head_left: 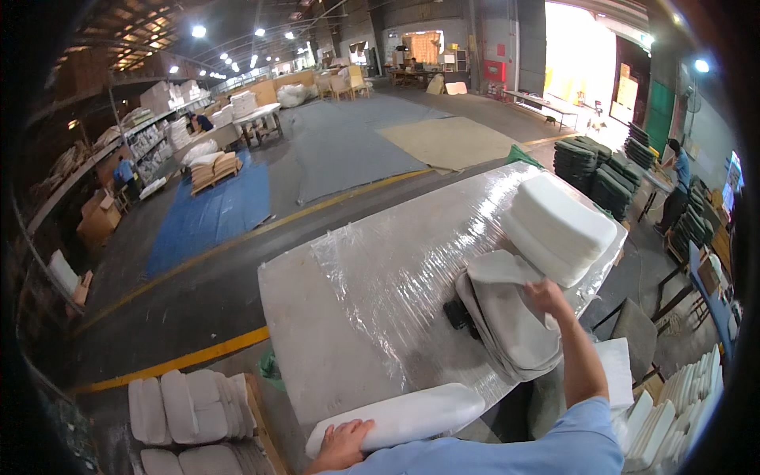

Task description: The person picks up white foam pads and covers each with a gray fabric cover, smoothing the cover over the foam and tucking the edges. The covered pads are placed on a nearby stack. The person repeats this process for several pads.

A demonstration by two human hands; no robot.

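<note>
My left hand (pixel 343 443) lies spread on a long white foam cushion (pixel 412 413) along the near edge of the table. My right hand (pixel 546 298) is closed on the edge of a light grey cushion cover (pixel 507 273), the top one of a stack of grey covers (pixel 518 340). The gripped edge is raised a little from the stack. Beyond the covers stands a pile of white foam cushions (pixel 558 226), near the table's far right corner. Next to the covers' left side rests a small black object (pixel 457 314) whose kind I cannot make out.
Shiny clear plastic film is stretched over the large table (pixel 309 340). Grey cushions (pixel 194 404) are stacked at the lower left, white foam pieces (pixel 673 404) at the lower right. Dark green cushions (pixel 598 170) stand piled beyond the table, near a person in blue (pixel 679 170).
</note>
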